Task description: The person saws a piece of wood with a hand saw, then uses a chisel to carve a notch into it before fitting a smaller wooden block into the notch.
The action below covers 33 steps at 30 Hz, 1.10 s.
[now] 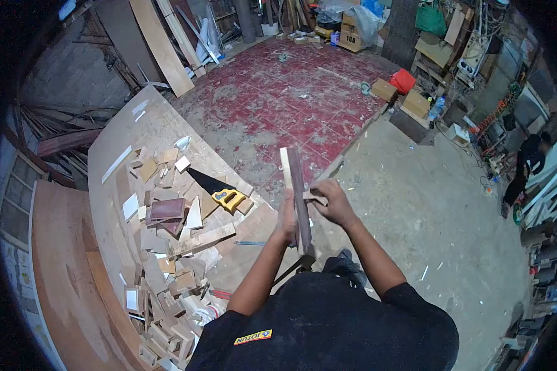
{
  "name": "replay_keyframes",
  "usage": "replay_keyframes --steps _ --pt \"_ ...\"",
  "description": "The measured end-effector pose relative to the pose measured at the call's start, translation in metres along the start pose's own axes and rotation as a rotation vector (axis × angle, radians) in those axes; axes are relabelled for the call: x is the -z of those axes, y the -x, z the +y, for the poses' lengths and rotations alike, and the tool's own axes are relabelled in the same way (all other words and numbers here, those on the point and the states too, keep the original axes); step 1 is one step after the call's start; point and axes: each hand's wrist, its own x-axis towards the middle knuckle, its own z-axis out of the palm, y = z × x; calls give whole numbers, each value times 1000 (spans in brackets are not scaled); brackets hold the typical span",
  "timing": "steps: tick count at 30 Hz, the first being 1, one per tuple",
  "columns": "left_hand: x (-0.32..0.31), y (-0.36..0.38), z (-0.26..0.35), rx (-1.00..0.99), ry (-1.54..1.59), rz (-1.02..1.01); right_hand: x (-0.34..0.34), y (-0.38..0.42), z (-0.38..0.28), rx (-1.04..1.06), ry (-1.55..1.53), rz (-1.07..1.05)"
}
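My left hand (pixel 286 217) is closed around a long, narrow wooden piece (pixel 298 185), pale on one face and dark reddish-brown on another, that points away from my body. My right hand (pixel 333 203) pinches a small tan piece (pixel 315 197) that looks thin and folded, perhaps sandpaper. It touches the right side of the wooden piece, near its middle. The near end of the wood comes close to my black shirt. To the left, a handsaw (pixel 228 199) with a yellow handle lies among wood scraps.
A large wooden worktable (pixel 161 127) on my left carries many offcuts, a dark red block (pixel 167 209) and a blue pencil-like stick (pixel 250 243). Red tiled floor (pixel 272 93) lies ahead. Cardboard boxes (pixel 384 90) line the right. Someone in dark clothes (pixel 526 164) is at the far right.
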Motion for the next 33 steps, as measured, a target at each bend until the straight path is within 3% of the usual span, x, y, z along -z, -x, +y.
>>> replay_keyframes --steps 3,5,6,8,11,13,18,21,28,31,33 --pt "2 -7 -40 -106 -186 68 16 -21 5 -16 41 36" --pt "-13 -7 -52 -308 -240 169 23 -29 0 0 81 68" --pt "-13 -1 -41 -308 -240 169 23 -30 -4 60 128 101" --pt "-14 12 -5 26 -265 -2 17 -24 -8 80 105 93" --pt "0 -13 -9 -87 17 -107 3 -5 -23 96 78 28" --pt "-8 2 20 -41 50 -28 -6 10 -34 76 72 -73" --pt "9 -6 7 -93 -277 52 -4 11 -31 47 76 -179" --pt "10 -9 -14 -200 -484 57 3 -5 -17 7 140 -94" --pt "-4 -1 -33 -277 -473 50 6 -21 -11 26 162 71" --pt "0 -5 -7 -80 -29 -9 -4 -1 -26 -16 85 64" --pt "0 5 19 20 12 -5 -13 15 -30 -36 41 -52"
